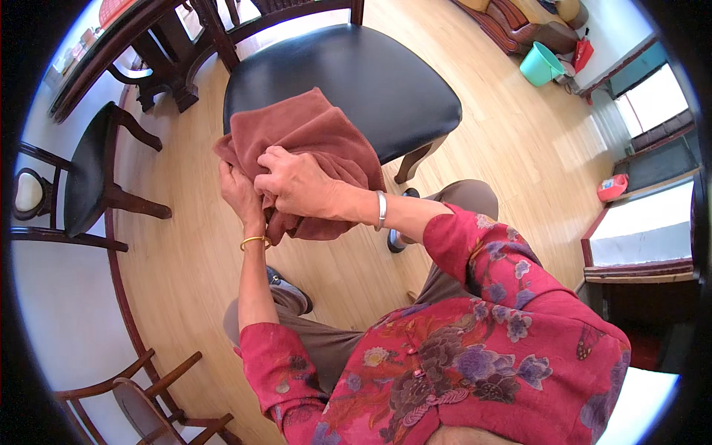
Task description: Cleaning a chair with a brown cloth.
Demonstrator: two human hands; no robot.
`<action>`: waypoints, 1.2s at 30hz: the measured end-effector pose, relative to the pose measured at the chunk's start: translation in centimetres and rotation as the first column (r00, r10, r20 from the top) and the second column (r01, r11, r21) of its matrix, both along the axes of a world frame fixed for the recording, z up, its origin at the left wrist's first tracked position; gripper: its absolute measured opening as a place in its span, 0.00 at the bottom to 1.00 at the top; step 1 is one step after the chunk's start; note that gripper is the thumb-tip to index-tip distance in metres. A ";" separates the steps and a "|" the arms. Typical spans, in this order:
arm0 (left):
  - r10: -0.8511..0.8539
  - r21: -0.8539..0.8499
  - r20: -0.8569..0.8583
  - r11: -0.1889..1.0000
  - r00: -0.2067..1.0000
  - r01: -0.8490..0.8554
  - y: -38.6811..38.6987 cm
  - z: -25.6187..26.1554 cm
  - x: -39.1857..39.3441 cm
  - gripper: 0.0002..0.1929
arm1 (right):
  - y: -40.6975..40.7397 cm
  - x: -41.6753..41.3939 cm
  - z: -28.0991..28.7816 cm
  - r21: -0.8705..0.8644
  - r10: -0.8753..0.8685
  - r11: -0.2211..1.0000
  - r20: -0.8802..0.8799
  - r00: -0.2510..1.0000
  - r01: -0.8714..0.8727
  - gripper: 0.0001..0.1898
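Note:
A reddish-brown cloth point(334, 133) is bunched up in both of my hands, just in front of a chair's black padded seat point(361, 83). My left hand point(241, 192), a gold bangle on its wrist, grips the cloth's left side; folds hide some of its fingers. Across the middle lies my right hand point(303, 186), with a silver bangle, its fingers curled over gathered fabric. The cloth's far part spreads over the near left part of the seat, and its lower folds hang below my hands.
Another dark wooden chair point(92, 167) stands at the left, below a table edge point(105, 61). A wooden chair point(150, 400) is at the lower left. Far right are a turquoise bucket point(540, 64), a red umbrella point(583, 51) and a pink container point(612, 188).

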State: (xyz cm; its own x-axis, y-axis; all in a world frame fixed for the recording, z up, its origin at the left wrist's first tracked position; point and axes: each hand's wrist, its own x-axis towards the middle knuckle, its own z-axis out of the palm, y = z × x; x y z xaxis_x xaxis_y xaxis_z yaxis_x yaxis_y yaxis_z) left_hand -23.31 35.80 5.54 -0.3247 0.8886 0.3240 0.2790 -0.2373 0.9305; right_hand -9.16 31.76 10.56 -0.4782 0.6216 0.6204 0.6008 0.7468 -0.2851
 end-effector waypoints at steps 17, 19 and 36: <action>0.060 -0.053 -0.158 0.996 0.986 -0.070 -0.3 1.2 1.4 0.18 | 12.2 21.6 2.2 -0.244 -0.617 0.722 0.196 0.762 0.647 0.19; 0.074 -0.059 -0.164 0.995 0.984 -0.085 -0.5 1.0 0.9 0.18 | 11.4 21.0 4.6 -0.677 -0.460 0.695 -0.159 0.873 0.243 0.30; 0.071 -0.068 -0.151 0.994 0.986 -0.082 -0.5 0.8 0.7 0.18 | 8.5 20.5 1.5 -0.189 -0.457 0.789 0.456 0.764 0.585 0.37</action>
